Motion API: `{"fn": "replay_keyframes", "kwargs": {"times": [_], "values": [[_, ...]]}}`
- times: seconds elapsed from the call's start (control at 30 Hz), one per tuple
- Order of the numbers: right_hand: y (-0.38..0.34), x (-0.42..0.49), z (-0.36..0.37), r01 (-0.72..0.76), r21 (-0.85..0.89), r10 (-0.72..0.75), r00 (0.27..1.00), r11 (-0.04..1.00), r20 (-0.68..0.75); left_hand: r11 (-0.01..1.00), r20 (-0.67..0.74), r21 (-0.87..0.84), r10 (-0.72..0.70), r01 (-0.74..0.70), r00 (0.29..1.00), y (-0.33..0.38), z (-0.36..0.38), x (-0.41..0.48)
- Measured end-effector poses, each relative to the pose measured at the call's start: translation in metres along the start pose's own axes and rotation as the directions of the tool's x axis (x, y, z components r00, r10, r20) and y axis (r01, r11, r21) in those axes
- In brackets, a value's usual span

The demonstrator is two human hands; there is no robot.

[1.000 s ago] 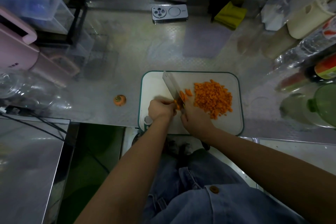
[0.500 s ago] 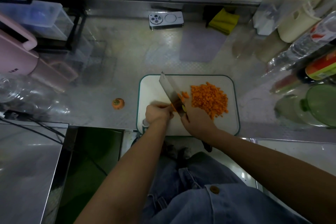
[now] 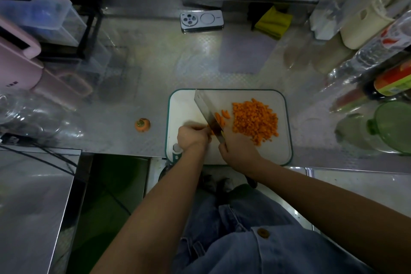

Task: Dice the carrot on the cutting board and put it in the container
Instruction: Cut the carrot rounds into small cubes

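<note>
Counter (image 3: 155, 69): metal, spans the view; all items below rest on it.
Appliance (image 3: 15, 66): pink, far left edge, well apart from the work area.
Carrot top (image 3: 142, 124): cut end, lies alone on the counter, near the board's left edge, not touching it.
Board (image 3: 182, 109): white with a green rim, at the counter's near edge, centre of view.
Left hand (image 3: 192, 138): on the board's near-left part; fingers curled down, tips clamped on the carrot, right against the blade.
Phone (image 3: 202, 20): face down at the far side of the counter, well apart from the board.
Knife (image 3: 208, 113): broad blade, runs diagonally from far left to near right; lower part meets the board at the left fingertips.
Carrot (image 3: 211, 132): uncut stub on the board, mostly hidden under the left fingertips; only a small orange edge shows beside the blade.
Slices (image 3: 225, 114): a few loose pieces just right of the blade, between blade and dice.
Right hand (image 3: 239, 151): clenched round the knife's handle, which it hides.
Dice (image 3: 255, 120): heap on the board's right half, not touching the blade.
Cloth (image 3: 272, 22): yellow, folded, far side.
Green lid (image 3: 395, 127): far right edge; the vessel beneath is unclear.
</note>
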State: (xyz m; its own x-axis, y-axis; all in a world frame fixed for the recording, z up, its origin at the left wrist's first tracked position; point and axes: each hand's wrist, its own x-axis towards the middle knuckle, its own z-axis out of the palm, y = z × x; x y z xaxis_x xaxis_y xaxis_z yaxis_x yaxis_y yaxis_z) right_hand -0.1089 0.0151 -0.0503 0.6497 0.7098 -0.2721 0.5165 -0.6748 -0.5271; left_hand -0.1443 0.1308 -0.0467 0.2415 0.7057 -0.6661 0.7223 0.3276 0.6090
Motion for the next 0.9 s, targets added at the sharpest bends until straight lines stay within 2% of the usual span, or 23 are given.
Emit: {"fn": "replay_keyframes", "kwargs": {"times": [0.2,0.43,0.6,0.9], "values": [[-0.006,0.011,0.002,-0.018,-0.018,0.019,1.000,1.000,0.009,0.997,-0.020,0.061,0.043,-0.041,0.999,0.001,0.001,0.004],[-0.015,0.021,-0.001,-0.064,-0.046,0.067,0.996,0.997,0.061,0.995,-0.031,0.101,0.023,-0.020,0.999,0.003,-0.004,0.011],[-0.011,0.021,0.000,-0.023,-0.086,0.029,0.997,0.996,0.066,0.989,-0.024,0.146,0.021,-0.018,0.999,0.007,-0.005,0.011],[-0.016,0.025,-0.002,-0.050,-0.096,0.059,0.994,0.994,0.088,0.989,-0.026,0.149,0.018,-0.014,1.000,0.006,-0.004,0.017]]}}
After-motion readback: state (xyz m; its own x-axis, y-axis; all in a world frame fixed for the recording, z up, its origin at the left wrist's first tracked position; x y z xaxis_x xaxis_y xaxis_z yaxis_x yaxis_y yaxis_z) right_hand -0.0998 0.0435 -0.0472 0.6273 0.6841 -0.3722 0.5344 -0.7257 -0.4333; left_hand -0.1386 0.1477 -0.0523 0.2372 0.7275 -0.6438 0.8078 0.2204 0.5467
